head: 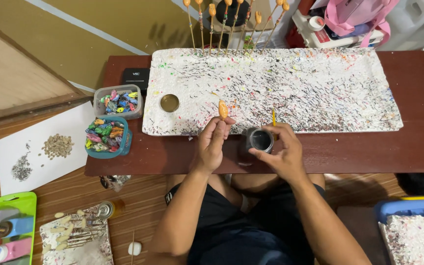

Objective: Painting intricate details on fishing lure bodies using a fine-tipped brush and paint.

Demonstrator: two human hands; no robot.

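While the left hand point(212, 142) pinches a thin stick between thumb and fingers, an orange-brown bead point(223, 109) stands upright on the stick's tip just above the knuckles. Just to the right of that grip, the right hand point(281, 154) is wrapped around a small jar point(261, 139) of dark paint, its open mouth facing up; the same hand also holds a slim yellow-handled brush point(273, 117), which pokes up past the fingers just behind the jar. Both hands rest at the near edge of a dark red-brown low table point(418, 137). Directly beyond the bead and the jar lies a big white foam board point(320, 83), speckled with black and coloured paint flecks. On the board, up and left of the left hand, sits a round gold lid point(169, 103). Further left of that hand, on the table's end, a teal tub point(108, 138) and a clear tub point(119, 101) hold brightly painted beads, with a small black box point(136, 77) behind them. At the board's far edge, well beyond both hands, a row of sticks point(231, 19) topped with orange beads stands upright. Left of the table, on the wooden floor, a white sheet of paper point(45, 147) carries two little heaps of small pieces.
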